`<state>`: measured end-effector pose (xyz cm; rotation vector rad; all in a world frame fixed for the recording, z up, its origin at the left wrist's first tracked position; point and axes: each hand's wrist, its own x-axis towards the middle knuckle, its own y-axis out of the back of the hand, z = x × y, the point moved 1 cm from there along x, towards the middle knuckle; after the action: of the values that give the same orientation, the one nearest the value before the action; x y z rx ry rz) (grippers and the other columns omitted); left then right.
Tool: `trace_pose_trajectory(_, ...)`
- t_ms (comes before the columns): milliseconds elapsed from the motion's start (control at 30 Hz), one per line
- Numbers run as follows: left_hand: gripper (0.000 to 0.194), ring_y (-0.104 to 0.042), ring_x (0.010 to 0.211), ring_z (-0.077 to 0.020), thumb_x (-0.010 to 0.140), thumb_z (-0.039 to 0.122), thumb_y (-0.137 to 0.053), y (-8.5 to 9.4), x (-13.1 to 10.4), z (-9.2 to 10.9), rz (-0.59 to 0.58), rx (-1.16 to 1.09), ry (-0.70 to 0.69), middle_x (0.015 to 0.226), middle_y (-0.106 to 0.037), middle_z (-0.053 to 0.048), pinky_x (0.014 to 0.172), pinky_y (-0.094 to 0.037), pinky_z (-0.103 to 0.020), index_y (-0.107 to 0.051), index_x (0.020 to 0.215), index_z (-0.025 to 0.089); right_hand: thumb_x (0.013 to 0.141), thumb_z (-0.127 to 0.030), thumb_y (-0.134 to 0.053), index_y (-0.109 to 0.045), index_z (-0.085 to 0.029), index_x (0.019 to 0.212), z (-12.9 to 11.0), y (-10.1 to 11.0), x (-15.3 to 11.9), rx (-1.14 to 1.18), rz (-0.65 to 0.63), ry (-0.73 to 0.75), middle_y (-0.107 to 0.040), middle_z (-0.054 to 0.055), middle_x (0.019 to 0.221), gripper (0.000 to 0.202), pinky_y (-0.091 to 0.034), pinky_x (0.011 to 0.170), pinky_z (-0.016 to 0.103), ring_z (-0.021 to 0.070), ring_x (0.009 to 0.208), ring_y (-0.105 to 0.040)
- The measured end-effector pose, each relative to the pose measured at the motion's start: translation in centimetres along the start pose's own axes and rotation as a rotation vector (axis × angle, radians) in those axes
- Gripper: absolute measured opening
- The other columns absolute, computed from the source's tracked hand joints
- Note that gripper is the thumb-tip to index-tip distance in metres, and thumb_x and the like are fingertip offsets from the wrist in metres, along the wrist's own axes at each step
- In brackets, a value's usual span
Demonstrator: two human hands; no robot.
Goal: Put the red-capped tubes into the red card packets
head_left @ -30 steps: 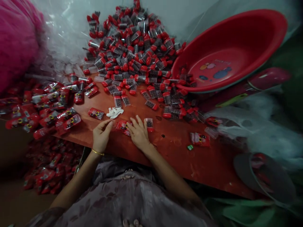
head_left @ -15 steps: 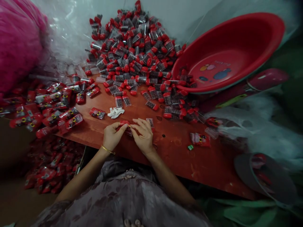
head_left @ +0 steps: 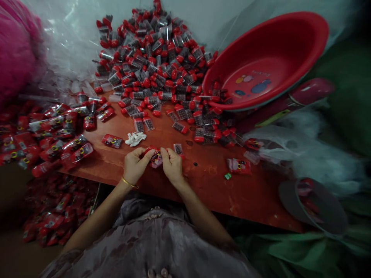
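Between my two hands is a small red printed plastic packet. My left hand pinches its left side between thumb and fingers. My right hand has its thumb and fingertips closed on the right side. Just behind my right fingers lies a clear tube with a red cap. A crumpled white cloth-like piece rests beyond my left hand, and a red printed packet sits to its left.
A heap of red-capped clear tubes covers the table's back. Red packets pile up at left, with more below the table. A red basin leans at back right. Right of my hands lie another packet and a grey container.
The right fingers, spread before, have drawn in and now pinch the packet. More of the packet shows between the hands. The whole view has shifted slightly.
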<state>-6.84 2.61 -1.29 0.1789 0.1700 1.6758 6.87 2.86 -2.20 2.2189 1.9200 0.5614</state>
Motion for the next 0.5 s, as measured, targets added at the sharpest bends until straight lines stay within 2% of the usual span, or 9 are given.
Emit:
trace_pose_trajectory(100,0.032,-0.043,0.047,-0.0092,0.074,0.043,-0.063,0.2,0.8,-0.8,0.028,0.038,-0.005,0.048,-0.053,0.004,0.049,-0.033,-0.022,-0.059,0.054,0.017,0.088,-0.044,-0.042,-0.054,-0.021,0.063,0.8,0.0,0.7,0.024,0.070,-0.029,-0.050,-0.004,0.054,0.036,-0.034,0.053,0.023,0.0109,0.053,-0.043)
trace_pose_trajectory(167,0.033,-0.047,0.049,-0.0109,0.075,0.044,-0.062,0.3,1.5,-1.2,0.053,0.105,-0.044,0.049,-0.055,0.003,0.052,-0.036,-0.023,-0.058,0.053,0.018,0.088,-0.043,-0.043,-0.058,-0.020,0.068,1.3,0.4,1.2,0.048,0.126,-0.046,-0.052,-0.003,0.056,0.034,-0.037,0.055,0.023,0.0115,0.055,-0.046)
trace_pose_trajectory(233,0.029,-0.060,0.067,-0.0170,0.076,0.043,-0.061,0.2,2.2,-1.3,0.070,0.204,-0.128,0.067,-0.067,-0.003,0.067,-0.044,-0.027,-0.062,0.059,0.019,0.087,-0.042,-0.044,-0.059,-0.019,0.069,1.7,0.7,1.8,0.078,0.168,-0.077,-0.053,-0.003,0.055,0.033,-0.038,0.054,0.022,0.0112,0.053,-0.047)
trace_pose_trajectory(300,0.024,-0.060,0.101,-0.0261,0.077,0.041,-0.060,-0.3,2.8,-1.2,0.073,0.333,-0.235,0.101,-0.070,-0.011,0.091,-0.040,-0.037,-0.067,0.078,0.018,0.086,-0.042,-0.045,-0.059,-0.019,0.070,1.8,0.9,2.2,0.120,0.185,-0.109,-0.053,-0.004,0.055,0.032,-0.038,0.051,0.022,0.0100,0.048,-0.048)
trace_pose_trajectory(367,0.035,-0.044,0.126,-0.0315,0.078,0.038,-0.057,-0.8,3.2,-1.0,0.066,0.464,-0.330,0.130,-0.055,-0.017,0.106,-0.025,-0.047,-0.064,0.103,0.014,0.085,-0.043,-0.046,-0.058,-0.018,0.070,1.8,1.0,2.4,0.158,0.198,-0.127,-0.054,-0.004,0.056,0.032,-0.038,0.048,0.021,0.0090,0.045,-0.048)
trace_pose_trajectory(400,0.041,-0.037,0.132,-0.0319,0.080,0.036,-0.055,-1.1,3.2,-0.8,0.058,0.514,-0.365,0.137,-0.047,-0.019,0.108,-0.019,-0.049,-0.059,0.114,0.013,0.085,-0.044,-0.046,-0.057,-0.018,0.069,1.7,1.0,2.5,0.172,0.210,-0.133,-0.054,-0.004,0.057,0.032,-0.039,0.047,0.021,0.0087,0.045,-0.048)
trace_pose_trajectory(500,0.047,-0.029,0.136,-0.0289,0.086,0.036,-0.046,-1.4,2.7,-0.2,0.010,0.570,-0.427,0.144,-0.039,-0.018,0.111,-0.014,-0.049,-0.051,0.126,0.012,0.084,-0.044,-0.047,-0.057,-0.018,0.067,1.5,0.9,2.5,0.182,0.248,-0.135,-0.055,-0.004,0.058,0.032,-0.040,0.045,0.020,0.0085,0.045,-0.048)
